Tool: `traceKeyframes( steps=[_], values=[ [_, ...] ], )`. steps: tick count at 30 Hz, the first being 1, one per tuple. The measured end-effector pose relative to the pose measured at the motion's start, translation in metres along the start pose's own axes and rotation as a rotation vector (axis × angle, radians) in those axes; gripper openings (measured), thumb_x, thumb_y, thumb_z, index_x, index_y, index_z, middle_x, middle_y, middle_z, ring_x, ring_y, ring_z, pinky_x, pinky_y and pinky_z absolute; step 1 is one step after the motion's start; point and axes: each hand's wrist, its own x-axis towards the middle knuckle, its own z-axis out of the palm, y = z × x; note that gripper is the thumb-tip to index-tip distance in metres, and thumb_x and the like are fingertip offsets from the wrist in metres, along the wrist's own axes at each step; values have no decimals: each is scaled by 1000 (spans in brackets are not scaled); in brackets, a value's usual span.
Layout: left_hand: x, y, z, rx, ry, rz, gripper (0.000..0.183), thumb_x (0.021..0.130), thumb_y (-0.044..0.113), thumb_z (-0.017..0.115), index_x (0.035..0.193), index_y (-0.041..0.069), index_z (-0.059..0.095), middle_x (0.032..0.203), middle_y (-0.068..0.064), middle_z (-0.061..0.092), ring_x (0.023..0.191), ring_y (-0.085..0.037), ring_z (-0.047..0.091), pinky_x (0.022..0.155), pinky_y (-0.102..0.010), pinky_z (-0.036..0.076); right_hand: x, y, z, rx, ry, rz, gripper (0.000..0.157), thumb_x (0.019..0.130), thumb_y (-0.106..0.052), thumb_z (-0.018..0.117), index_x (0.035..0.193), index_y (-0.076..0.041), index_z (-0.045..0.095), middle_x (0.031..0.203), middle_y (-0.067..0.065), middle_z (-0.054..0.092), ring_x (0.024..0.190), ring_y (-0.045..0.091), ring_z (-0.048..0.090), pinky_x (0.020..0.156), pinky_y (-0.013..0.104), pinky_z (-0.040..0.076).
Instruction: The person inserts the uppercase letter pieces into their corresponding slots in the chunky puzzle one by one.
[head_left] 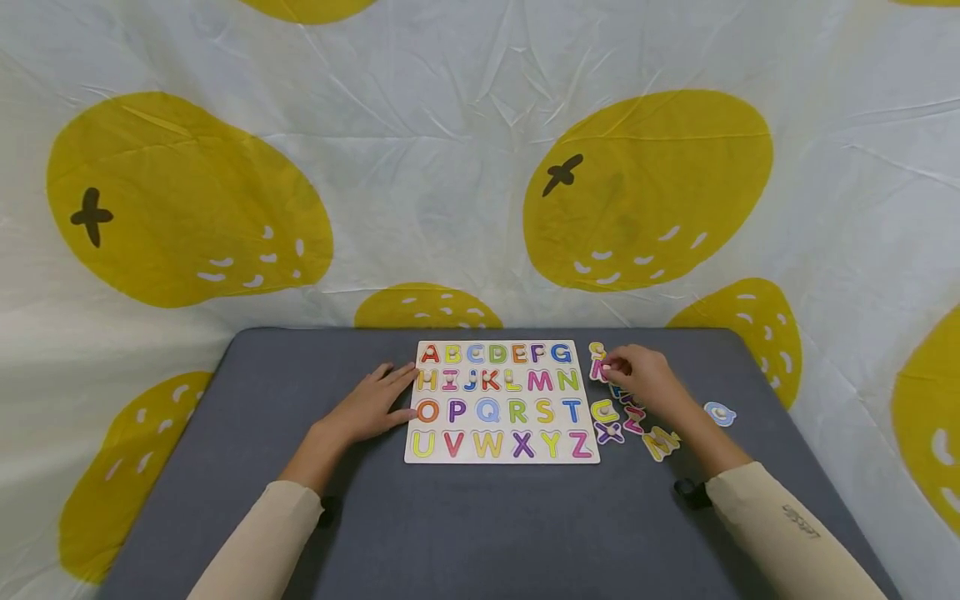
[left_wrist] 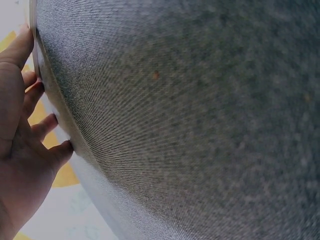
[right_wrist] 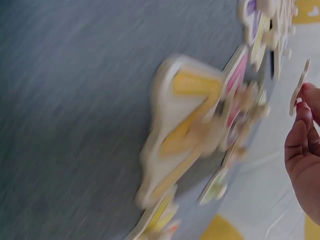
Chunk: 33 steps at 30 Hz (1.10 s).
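Note:
A wooden alphabet board lies on the table, with knobbed letters seated in its upper rows. My left hand rests at its left edge, fingers spread and touching the border; the left wrist view shows these fingers extended. To the right of the board, my right hand pinches a pink letter puzzle piece between thumb and fingers. That piece appears edge-on and raised off the table in the right wrist view. Part of the loose pile is hidden beneath the right hand.
Loose letters lie right of the board: a yellow U, a purple X, a pink Z and a yellow W. Farther right is a blue Q. The grey table meets a patterned cloth behind.

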Motion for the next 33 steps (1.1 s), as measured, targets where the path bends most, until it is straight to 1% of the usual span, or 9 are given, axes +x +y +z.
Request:
traceKeyframes(
  steps=[4,8,15,21,25,28,33],
  values=[
    [0,0,0,-1,-3,-2,80,100,48,65,164,13,32,169,-9,32,155,-46,23,123,-66,22,10,-15,12,4,8,-77,12,94,-12,76,103,-3,75,89,7,67,79,18,58,71,33,51],
    [-1,0,-1,2,0,0,80,99,48,66,163,12,32,169,-9,33,155,-46,24,123,-66,23,19,-27,24,26,-13,-104,10,95,-11,75,102,-4,76,89,6,66,78,16,58,71,33,51],
    [-1,0,-1,5,-2,4,81,99,48,66,163,13,32,169,-9,33,155,-46,24,122,-66,23,33,-47,41,46,-88,-102,10,96,-12,74,102,-5,75,88,4,66,79,16,57,72,32,50],
    [-1,-1,1,8,-3,3,82,99,49,66,164,13,31,169,-9,32,155,-46,23,122,-67,23,39,-60,53,18,-121,-113,4,96,-11,73,95,-7,74,84,2,65,77,14,57,71,31,50],
    [-1,-1,0,12,-10,-1,82,99,50,65,164,14,31,169,-8,32,155,-46,23,122,-67,23,43,-65,61,-24,-148,-122,6,96,-13,72,91,-10,72,82,0,63,75,13,55,68,28,48],
    [-1,0,0,9,-10,1,82,99,49,66,164,13,31,169,-9,32,155,-47,24,121,-68,24,43,-67,65,-54,-163,-112,8,97,-15,72,90,-12,71,81,0,61,74,13,54,68,27,46],
    [-2,1,0,10,-10,-3,82,99,50,65,164,14,31,169,-8,32,155,-46,24,122,-67,23,43,-70,67,-51,-176,-89,7,97,-16,73,92,-11,71,82,1,61,75,14,53,68,28,46]
  ],
)
